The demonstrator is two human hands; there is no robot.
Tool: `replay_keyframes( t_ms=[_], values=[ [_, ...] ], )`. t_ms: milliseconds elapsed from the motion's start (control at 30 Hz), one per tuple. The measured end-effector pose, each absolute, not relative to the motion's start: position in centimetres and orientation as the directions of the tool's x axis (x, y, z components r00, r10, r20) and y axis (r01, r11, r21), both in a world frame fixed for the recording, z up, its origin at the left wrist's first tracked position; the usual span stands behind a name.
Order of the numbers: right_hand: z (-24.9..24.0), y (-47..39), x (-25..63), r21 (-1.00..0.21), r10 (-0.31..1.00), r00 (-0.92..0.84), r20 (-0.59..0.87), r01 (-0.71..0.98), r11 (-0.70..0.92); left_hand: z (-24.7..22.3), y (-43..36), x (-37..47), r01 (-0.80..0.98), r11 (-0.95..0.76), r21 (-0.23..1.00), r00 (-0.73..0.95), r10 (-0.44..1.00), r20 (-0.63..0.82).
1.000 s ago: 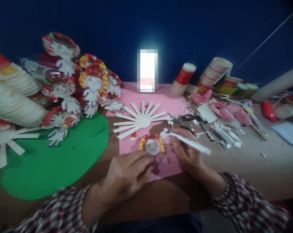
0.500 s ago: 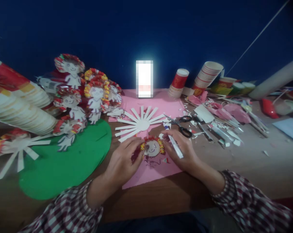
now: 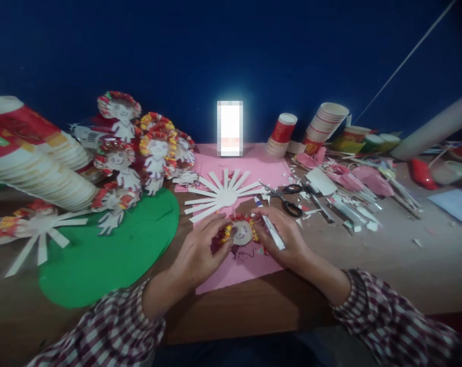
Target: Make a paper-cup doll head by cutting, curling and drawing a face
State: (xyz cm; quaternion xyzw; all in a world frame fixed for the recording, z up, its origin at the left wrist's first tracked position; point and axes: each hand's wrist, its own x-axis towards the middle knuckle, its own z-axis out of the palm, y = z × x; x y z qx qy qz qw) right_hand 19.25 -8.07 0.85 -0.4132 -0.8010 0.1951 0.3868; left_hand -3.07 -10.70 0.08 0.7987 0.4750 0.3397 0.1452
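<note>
Just above a pink sheet (image 3: 231,275) in front of me is a round paper doll head (image 3: 242,232), with a drawn face and curled red and yellow paper hair around it. My left hand (image 3: 200,243) grips its left edge between thumb and fingers. At its right side, my right hand (image 3: 288,237) has a white marker pen (image 3: 273,232) held in curled fingers; the fingertips come close to the yellow curls, and I cannot tell if they touch. Behind both hands lies a flattened paper cup cut into strips (image 3: 228,197). Dark scribbles mark the pink sheet.
Finished-looking paper dolls (image 3: 157,153) stand at left beside stacked paper cups (image 3: 47,168) and a green sheet (image 3: 112,255). Black scissors (image 3: 292,208), a box cutter (image 3: 323,204) and paper scraps lie at right. A bright, blurred-out screen (image 3: 230,130) stands at the back.
The view has shifted slightly, moving the surroundings a little right and down at left. Both hands stay around the doll head, and the pen remains in my right hand.
</note>
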Motion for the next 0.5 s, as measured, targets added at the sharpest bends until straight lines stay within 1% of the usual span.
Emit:
replay_keyframes(
  t_ms=[133,300,500],
  values=[
    [0.76,-8.1,19.24,-0.635,0.821,-0.35,0.452,0.52,0.571,0.11,-10.59,-3.0,0.648,-0.499,0.576,0.3,0.862,0.409],
    [0.53,-8.0,19.18,-0.613,0.816,-0.379,0.436,0.538,0.578,-0.22,-10.4,-3.02,0.629,-0.443,0.639,0.256,0.894,0.368],
    [0.4,-7.93,19.14,-0.604,0.805,-0.384,0.453,0.532,0.594,-0.31,-10.38,-3.06,0.643,-0.456,0.615,0.256,0.885,0.389]
  ],
)
